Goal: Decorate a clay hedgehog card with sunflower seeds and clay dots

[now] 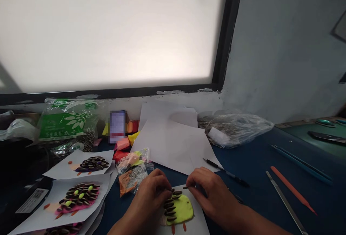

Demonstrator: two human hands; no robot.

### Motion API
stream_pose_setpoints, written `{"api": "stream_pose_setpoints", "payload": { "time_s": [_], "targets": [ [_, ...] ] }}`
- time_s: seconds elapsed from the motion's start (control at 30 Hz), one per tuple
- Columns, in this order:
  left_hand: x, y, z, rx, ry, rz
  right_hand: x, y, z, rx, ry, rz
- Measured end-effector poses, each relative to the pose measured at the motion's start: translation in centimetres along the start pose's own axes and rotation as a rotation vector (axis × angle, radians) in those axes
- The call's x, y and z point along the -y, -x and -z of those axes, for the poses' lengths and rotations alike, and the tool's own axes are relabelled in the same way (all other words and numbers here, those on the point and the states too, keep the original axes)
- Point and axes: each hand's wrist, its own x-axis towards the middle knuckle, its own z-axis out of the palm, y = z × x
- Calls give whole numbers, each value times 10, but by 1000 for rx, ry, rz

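from the head view, the yellow-green clay patch (185, 208) lies on a white sheet (202, 226) on the table (256, 209), between the two hands. dark striped seeds (169, 209) sit along the patch's left part and upper edge, overlapping a little; its right part is mostly bare. two orange clay strips (173, 229) stick out below the patch.

the right hand (188, 187), just beyond the patch's upper edge, pinches a single seed (185, 187) by one end between thumb and finger. the left hand (170, 191) is at the patch's upper left, fingers bent in close to the seeds there; whether it grips one i cannot tell.

the step looks like setting seeds into the clay one by one. to do it well, i'd keep each seed slanted like its neighbours, push one end in just far enough to hold, and let go without twisting. the clay is probably soft, so a light touch should avoid dents in the bare part. the left fingertips could steady nearby seeds, though leaning on them may flatten the row. the pen (227, 172), beyond the patch to its right, is best left clear of the wrist.
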Motion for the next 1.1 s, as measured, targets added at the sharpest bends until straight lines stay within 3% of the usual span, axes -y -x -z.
{"api": "stream_pose_setpoints", "payload": {
  "time_s": [0.37, 0.47, 0.6, 0.77, 0.87, 0.97, 1.1],
  "targets": [
    [5, 2, 2, -33, 111, -15, -10, 3, 10, 45, 264, -82],
    [3, 4, 4, -82, 91, -14, -6, 1, 12, -15, 262, -5],
    [-1, 5, 6, -90, 108, -66, 6, -9, 10, -35, 73, 140],
    [3, 2, 2, -23, 517, -59, 12, -25, 0, -7, 24, 365],
    [3, 2, 3, 19, 697, -63, 10, -30, -4, -29, 33, 432],
    [0, 2, 9, 36, 634, -68, 10, -32, -4, -26, 58, 412],
    [3, 2, 13, -34, 362, -56, 16, -31, -4, 47, 76, 246]
  ]
}}
